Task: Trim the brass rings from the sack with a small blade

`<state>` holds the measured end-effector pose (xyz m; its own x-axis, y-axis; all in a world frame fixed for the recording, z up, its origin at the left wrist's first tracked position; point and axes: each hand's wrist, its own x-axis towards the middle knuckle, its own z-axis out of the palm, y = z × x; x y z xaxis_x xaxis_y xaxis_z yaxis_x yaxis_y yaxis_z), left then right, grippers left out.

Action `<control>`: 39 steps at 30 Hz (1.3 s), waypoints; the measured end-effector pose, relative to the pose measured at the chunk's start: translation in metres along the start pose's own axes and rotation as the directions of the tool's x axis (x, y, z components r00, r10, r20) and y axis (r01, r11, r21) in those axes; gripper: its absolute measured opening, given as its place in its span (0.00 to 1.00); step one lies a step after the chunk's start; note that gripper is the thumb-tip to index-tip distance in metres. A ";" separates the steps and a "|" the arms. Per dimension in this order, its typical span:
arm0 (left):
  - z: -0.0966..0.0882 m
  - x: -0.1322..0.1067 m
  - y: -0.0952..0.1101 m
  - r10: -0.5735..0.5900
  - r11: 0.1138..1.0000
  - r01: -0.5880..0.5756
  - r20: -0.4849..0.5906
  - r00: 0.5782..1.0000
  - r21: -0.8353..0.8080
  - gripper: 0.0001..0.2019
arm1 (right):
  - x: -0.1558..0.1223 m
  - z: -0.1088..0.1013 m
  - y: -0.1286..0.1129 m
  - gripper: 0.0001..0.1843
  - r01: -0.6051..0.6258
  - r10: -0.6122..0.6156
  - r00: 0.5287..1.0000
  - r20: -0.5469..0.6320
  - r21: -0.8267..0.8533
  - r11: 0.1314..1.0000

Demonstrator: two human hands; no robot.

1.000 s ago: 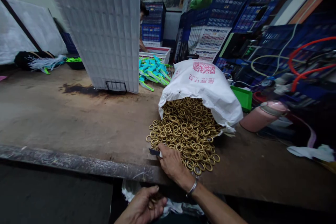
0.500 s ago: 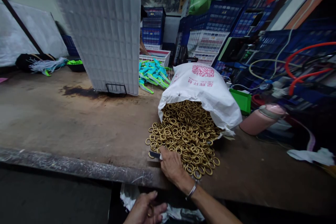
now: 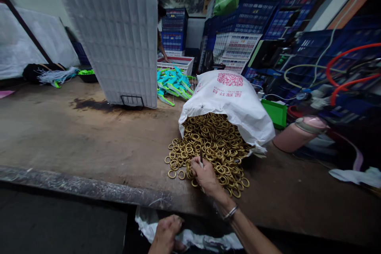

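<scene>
My right hand [image 3: 206,176] is closed round a small knife [image 3: 201,156], its narrow dark blade pointing up and away from me. The hand is at the near side of a heap of gold-coloured rings [image 3: 212,141], which spill out of a white sack [image 3: 228,97] lying on its side. Below the table's front edge, my left hand [image 3: 168,230] has its fingers curled in. Whatever it may hold is hidden from view. Beneath it hangs an opened white bag [image 3: 205,241], its inside mostly dark.
A ribbed white panel [image 3: 119,47] stands upright on the brown table [image 3: 89,139]. Behind it are turquoise-and-green plastic pieces [image 3: 174,83] and another person's arm [image 3: 162,49] over a white crate [image 3: 190,63]. A pink bottle [image 3: 299,134] and a green tray [image 3: 275,113] are right of the sack.
My right hand moved right and slightly up the heap; the blade swung from pointing left to pointing up. My left hand's fingers curled in, and the ring seen there earlier is out of sight.
</scene>
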<state>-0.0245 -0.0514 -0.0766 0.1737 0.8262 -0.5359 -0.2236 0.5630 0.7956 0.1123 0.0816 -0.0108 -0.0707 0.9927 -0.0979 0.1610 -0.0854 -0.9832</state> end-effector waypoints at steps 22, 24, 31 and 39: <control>0.044 0.036 0.093 0.603 0.794 -0.552 -0.214 0.768 0.256 0.07 | -0.037 -0.001 -0.011 0.15 -0.107 0.097 0.993 0.064 0.190 0.976; 0.038 0.034 0.095 0.703 0.672 -0.577 -0.153 0.695 0.465 0.06 | -0.034 -0.006 -0.014 0.14 0.002 -0.002 1.000 0.014 0.010 1.000; 0.031 0.031 0.101 0.803 0.391 -0.575 0.039 0.595 0.718 0.07 | -0.031 -0.004 -0.024 0.16 0.155 -0.115 0.974 0.193 -0.206 0.966; 0.039 0.032 0.103 0.576 0.767 -0.546 0.013 0.817 0.336 0.08 | -0.024 -0.001 -0.014 0.16 0.004 -0.002 0.992 0.129 -0.021 1.000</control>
<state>-0.0048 0.0323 -0.0008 0.0254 0.9994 0.0243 0.0560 -0.0257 0.9981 0.1128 0.0588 0.0060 -0.1970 0.9736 -0.1154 0.1811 -0.0795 -0.9803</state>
